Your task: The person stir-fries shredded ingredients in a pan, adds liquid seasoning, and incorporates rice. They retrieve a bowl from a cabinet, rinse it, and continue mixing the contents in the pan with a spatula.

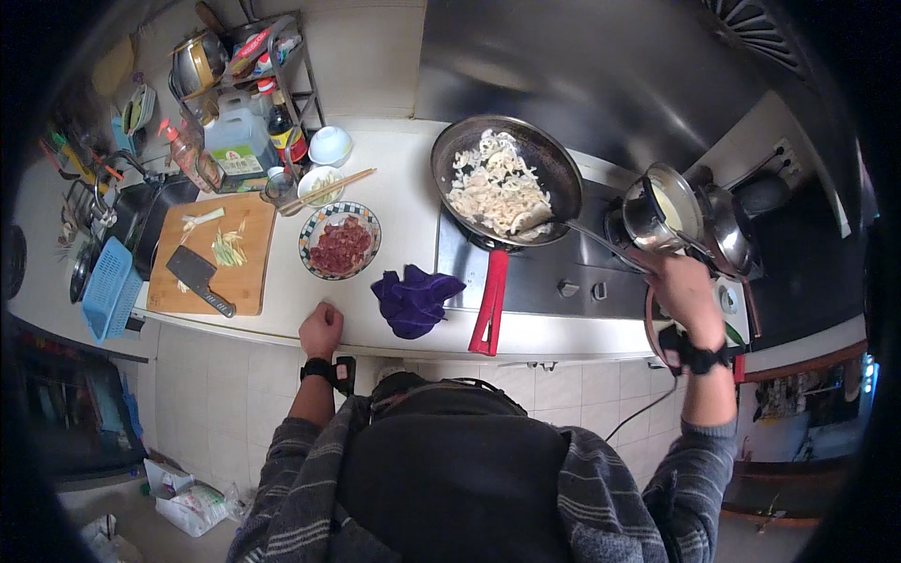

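Observation:
My right hand (679, 288) grips the handle of a metal spatula (598, 239), whose blade lies among pale sliced food (500, 186) in a dark wok (563, 162). The wok sits over the left burner, its red handle (489, 302) pointing towards me. My left hand (322, 329) rests at the counter's front edge with fingers curled and nothing visible in it. Between that hand and the wok handle lies a crumpled purple cloth (415, 299). Beyond my left hand stands a checker-rimmed plate (305, 236) of raw cut meat (341, 245).
A cleaver (193, 271) and cut scallion lie on a wooden board (243, 288) at left. Chopsticks (331, 190) rest across a small bowl (320, 176). Bottles and a rack stand behind. Metal pots (662, 204) occupy the right side of the stove.

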The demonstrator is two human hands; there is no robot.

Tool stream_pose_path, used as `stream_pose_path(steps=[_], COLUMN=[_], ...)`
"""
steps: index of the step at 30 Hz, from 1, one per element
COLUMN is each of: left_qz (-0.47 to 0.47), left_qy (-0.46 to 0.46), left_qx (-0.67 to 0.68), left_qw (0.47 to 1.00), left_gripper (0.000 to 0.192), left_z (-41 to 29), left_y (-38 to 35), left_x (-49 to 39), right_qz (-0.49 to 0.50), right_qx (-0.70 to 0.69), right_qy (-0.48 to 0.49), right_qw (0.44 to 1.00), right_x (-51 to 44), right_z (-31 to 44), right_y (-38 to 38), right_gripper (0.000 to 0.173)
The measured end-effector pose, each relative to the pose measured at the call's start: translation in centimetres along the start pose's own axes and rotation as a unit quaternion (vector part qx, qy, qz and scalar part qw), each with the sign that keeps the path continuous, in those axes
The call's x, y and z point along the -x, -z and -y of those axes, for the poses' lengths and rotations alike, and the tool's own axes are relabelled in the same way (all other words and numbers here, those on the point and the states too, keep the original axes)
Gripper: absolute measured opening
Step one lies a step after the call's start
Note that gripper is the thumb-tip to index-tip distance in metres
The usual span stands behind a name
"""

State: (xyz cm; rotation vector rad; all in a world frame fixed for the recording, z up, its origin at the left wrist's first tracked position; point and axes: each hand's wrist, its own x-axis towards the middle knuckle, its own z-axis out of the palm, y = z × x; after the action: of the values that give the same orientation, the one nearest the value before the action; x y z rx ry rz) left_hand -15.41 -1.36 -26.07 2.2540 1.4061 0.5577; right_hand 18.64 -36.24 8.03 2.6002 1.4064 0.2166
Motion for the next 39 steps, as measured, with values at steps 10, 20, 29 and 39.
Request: stream_pose_path(steps=[10, 20, 29, 39], left_qz=[-0.002, -0.033, -0.044, -0.029], left_qy=[0.004, -0.034, -0.055, -0.034], left_qx=[0.031, 0.09, 0.04, 0.055], left_qw=[1.0, 0.995, 0.997, 0.997], left_gripper=[0.014, 0.012, 0.011, 0.013], left_z=[0.2, 0.9, 0.9, 1.1], left_y=[-0.1, -0.5, -0.5, -0.6], left_x=[0.1, 0.2, 0.1, 0.0], right_qz=[-0.014, 0.19, 0.091, 0.111], right_qx=[-0.148, -0.306, -0.245, -0.09], right_qy=[-0.066, -0.17, -0.007, -0.01], right_qw=[0.987, 0.917, 0.965, 0.99], right_x=[-13.8, -25.4, -21.1, -7.3], right_z=[-4.5, -1.1, 3.6, 4.9], right_y=[-1.8, -1.6, -4.3, -3.8], right_gripper=[0.035, 0.029, 0.032, 0.04])
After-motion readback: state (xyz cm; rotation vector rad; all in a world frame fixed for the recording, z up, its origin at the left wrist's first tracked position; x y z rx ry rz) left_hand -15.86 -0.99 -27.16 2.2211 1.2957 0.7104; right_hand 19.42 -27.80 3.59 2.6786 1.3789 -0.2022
